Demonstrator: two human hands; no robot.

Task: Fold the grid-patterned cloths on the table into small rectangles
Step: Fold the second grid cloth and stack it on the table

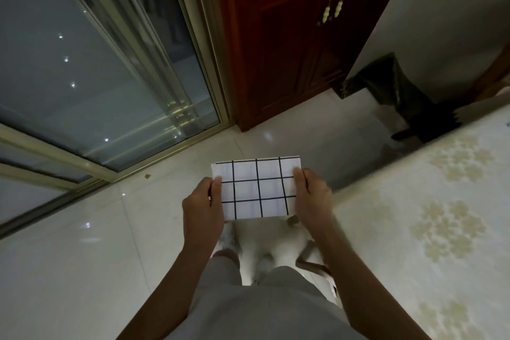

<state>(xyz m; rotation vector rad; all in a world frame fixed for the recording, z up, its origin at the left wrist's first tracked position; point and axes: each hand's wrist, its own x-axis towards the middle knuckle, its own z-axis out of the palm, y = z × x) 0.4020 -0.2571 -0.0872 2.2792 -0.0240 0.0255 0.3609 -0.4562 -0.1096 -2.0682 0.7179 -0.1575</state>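
The table with its pale flowered cover lies off to your right, so your right hand is the nearer one to it. You hold the grid-patterned cloth in the air above the floor. It looks already folded to a small rectangle, its long axis running from hand to hand. Your left hand pinches its left short edge, and your right hand pinches the opposite edge, thumbs on top.

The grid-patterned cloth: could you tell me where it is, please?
The cloth is centre in the head view, held between the left hand and right hand above the floor, left of the table.
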